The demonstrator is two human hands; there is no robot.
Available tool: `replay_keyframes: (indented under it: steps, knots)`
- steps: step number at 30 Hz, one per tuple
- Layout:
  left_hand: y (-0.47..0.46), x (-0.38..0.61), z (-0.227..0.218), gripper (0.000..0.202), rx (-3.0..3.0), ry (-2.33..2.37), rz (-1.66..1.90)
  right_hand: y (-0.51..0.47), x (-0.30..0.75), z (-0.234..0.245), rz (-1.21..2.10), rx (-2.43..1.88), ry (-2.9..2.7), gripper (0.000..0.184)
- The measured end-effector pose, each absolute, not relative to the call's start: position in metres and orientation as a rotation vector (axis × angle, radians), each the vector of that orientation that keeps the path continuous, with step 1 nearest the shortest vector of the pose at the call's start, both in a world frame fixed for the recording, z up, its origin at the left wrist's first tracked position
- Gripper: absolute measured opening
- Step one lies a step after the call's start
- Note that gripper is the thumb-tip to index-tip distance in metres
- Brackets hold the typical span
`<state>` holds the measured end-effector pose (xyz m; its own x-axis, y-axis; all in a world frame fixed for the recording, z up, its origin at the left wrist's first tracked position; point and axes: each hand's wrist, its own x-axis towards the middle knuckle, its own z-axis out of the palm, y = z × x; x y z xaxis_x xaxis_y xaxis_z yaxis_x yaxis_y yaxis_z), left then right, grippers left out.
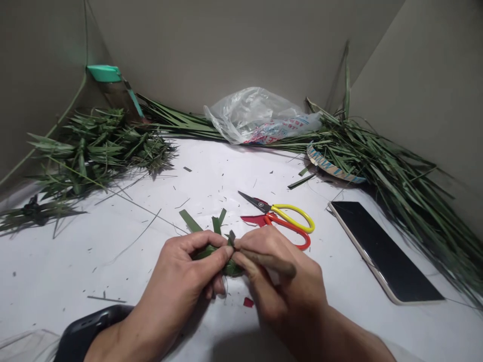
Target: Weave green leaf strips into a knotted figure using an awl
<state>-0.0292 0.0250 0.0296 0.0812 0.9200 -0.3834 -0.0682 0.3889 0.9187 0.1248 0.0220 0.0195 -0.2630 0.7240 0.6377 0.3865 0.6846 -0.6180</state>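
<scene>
Both hands meet over the white table [113, 261] and pinch a small folded piece of green palm leaf strips [217, 236]. My left hand [188, 274] grips it from the left, thumb on top. From the right, my right hand [275, 266] pinches the same piece at its tip. Short strip ends stick up behind the fingers. Just beyond the hands lie scissors [287, 218] with one yellow and one red handle, blades pointing left.
A dark phone [385, 251] lies face up to the right. Leaf piles sit at the back left [94, 146] and along the right [396, 176], with a plastic bag [256, 118] between. A dark object [83, 332] lies near my left wrist. Grey walls enclose the table.
</scene>
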Motion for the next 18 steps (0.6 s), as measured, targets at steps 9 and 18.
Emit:
replay_keyframes:
  steps: [9, 18]
  knots:
    - [0.0260, -0.0319, 0.0278, 0.010, 0.879, 1.233, 0.907, 0.0223, 0.1251, 0.0175, 0.367, -0.784, -1.986, 0.021]
    - [0.0247, -0.0321, 0.0290, 0.014, 0.962, 1.299, 0.913, 0.0290, 0.1281, 0.0198, 0.491, -0.844, -1.809, 0.018]
